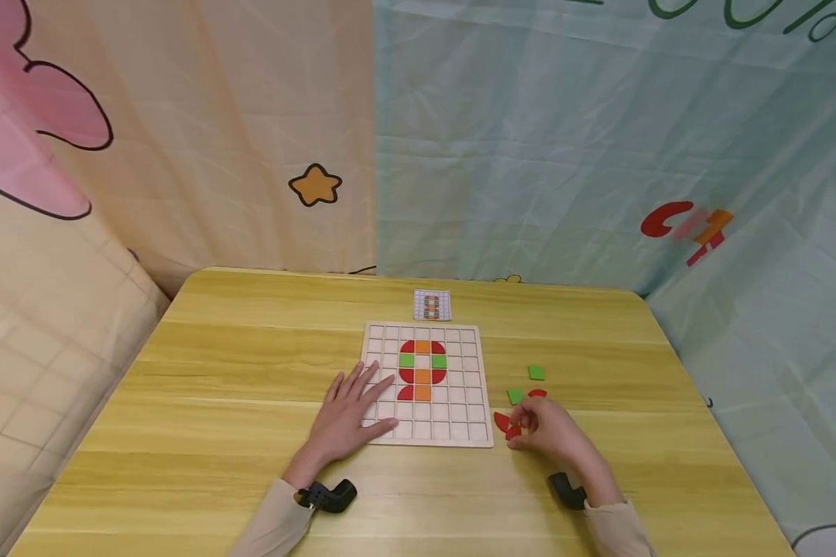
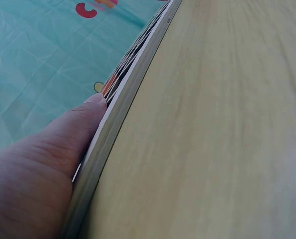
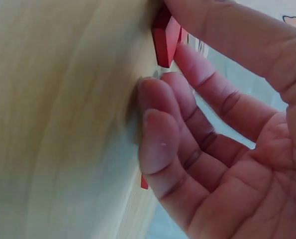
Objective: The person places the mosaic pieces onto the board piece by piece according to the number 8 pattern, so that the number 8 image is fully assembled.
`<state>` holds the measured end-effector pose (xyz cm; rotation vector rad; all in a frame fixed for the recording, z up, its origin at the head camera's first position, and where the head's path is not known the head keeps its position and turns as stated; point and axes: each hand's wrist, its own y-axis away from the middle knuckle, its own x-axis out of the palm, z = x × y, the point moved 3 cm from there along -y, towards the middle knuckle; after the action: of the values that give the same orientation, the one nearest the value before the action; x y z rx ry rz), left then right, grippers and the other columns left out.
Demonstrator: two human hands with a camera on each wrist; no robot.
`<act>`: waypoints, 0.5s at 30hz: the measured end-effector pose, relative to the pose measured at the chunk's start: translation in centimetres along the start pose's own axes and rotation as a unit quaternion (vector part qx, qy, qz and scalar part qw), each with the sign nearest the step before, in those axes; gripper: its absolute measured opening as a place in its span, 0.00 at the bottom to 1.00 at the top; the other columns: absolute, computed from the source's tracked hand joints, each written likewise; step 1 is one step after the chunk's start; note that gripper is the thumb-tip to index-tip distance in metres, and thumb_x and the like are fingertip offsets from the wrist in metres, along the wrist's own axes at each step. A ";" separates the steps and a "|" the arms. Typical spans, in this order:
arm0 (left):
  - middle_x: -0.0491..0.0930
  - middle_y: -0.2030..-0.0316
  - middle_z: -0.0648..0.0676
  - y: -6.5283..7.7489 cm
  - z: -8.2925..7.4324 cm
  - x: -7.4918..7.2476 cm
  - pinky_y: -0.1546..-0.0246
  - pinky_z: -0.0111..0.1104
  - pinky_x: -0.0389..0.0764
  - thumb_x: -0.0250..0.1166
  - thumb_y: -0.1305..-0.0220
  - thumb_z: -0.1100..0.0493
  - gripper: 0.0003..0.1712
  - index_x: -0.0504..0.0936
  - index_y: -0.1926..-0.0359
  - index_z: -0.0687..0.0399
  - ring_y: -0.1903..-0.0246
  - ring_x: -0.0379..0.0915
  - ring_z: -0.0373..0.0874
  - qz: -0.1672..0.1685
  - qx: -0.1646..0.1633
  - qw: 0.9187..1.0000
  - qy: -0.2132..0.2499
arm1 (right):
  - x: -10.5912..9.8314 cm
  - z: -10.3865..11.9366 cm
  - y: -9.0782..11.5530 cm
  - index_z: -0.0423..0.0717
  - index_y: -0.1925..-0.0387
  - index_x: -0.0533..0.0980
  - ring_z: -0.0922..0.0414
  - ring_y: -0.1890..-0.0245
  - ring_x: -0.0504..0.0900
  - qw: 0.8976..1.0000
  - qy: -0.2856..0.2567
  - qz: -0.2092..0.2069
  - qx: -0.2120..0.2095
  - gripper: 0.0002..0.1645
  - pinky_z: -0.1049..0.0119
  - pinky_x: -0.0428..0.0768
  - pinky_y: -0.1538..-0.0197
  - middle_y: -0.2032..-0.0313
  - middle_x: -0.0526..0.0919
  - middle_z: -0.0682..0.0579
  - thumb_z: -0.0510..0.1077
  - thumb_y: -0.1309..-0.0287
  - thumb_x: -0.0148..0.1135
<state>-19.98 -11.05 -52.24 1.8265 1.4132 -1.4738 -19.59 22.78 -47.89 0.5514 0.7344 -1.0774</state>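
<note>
The left hand lies spread, seemingly steadying the board, while the right hand pinches a red piece

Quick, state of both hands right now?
Left hand: open, fingers spread, resting on the grid board.
Right hand: closed, thumb and fingertips pinching a red piece; can't tell whether it's off the table.
</note>
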 end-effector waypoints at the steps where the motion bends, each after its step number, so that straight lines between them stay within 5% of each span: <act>1: 0.53 0.29 0.56 0.0 0.0 0.0 0.34 0.53 0.41 0.57 0.39 0.33 0.40 0.65 0.31 0.45 0.29 0.40 0.55 0.000 0.000 1.000 0.000 | 0.0 0.0 0.0 0.45 0.73 0.77 0.60 0.77 0.68 1.000 0.004 -0.001 0.000 0.17 0.69 0.69 0.74 0.78 0.71 0.55 0.42 0.63 0.79; 15: 0.52 0.28 0.55 0.1 0.1 0.0 0.33 0.53 0.39 0.56 0.39 0.33 0.40 0.64 0.30 0.44 0.29 0.39 0.55 0.005 0.000 1.000 0.003 | 0.5 0.3 0.7 0.45 0.74 0.74 0.63 0.78 0.68 1.000 -0.009 -0.015 -0.014 0.15 0.70 0.69 0.76 0.78 0.72 0.57 0.38 0.57 0.76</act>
<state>-19.94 -11.11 -52.30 1.8372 1.4052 -1.4646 -18.75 22.55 -47.99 0.5084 0.7435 -1.0970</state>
